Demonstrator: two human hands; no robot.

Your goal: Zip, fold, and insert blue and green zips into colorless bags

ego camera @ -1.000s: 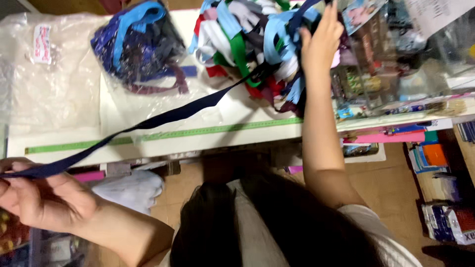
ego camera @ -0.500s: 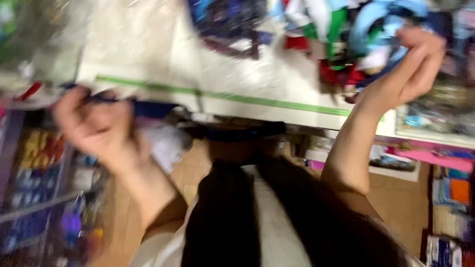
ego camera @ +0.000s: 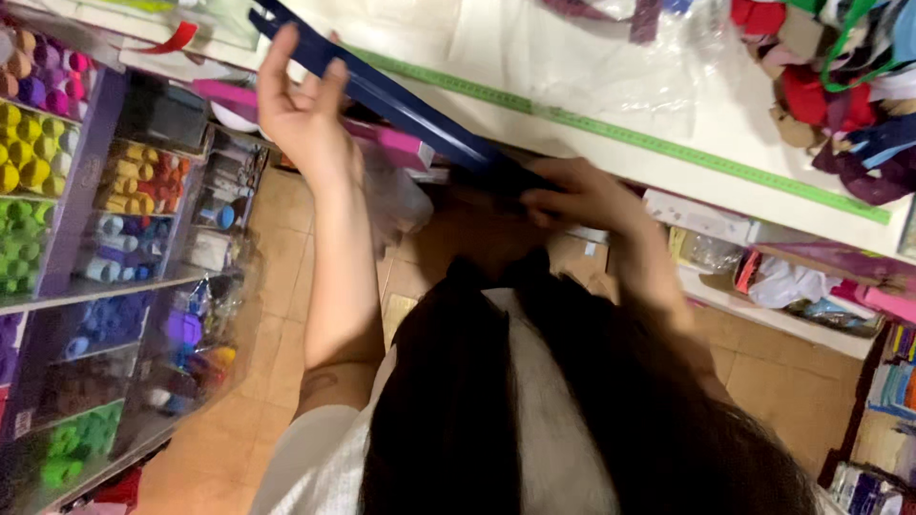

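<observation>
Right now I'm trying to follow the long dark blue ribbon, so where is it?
In the head view the long dark blue ribbon stretches from the left hand at upper left to the right hand at centre, beside the green measuring tape along the white counter edge.
</observation>
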